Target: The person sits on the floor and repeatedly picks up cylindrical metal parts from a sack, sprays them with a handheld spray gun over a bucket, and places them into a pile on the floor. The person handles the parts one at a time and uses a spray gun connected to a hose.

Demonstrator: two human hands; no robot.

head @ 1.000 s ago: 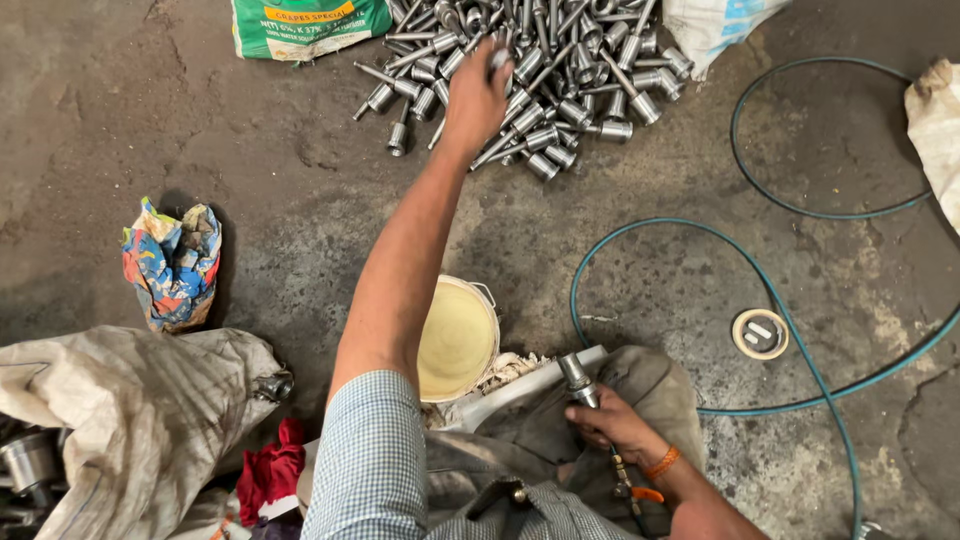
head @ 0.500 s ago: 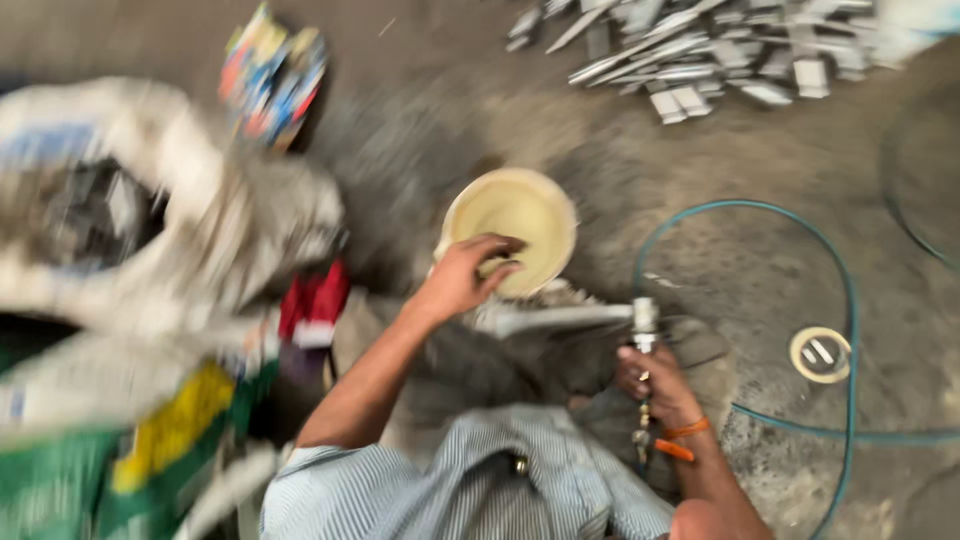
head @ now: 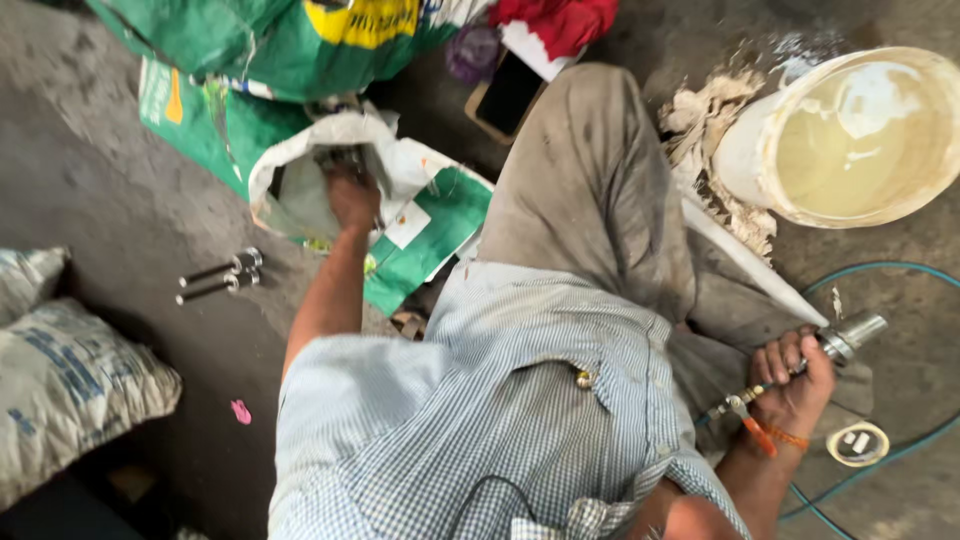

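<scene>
Metal air tool (head: 850, 335) gripped in closed right-hand fingers (head: 790, 360), left hand (head: 352, 198) inside white sack (head: 300, 190), fingers hidden.

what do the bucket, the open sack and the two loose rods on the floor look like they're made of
The bucket looks like smooth cream plastic, with a glossy inside. The open sack seems to be woven plastic, green outside and white inside, judging by its crinkled folds. The two rods look like bare metal, silvery grey with bright glints.
</scene>
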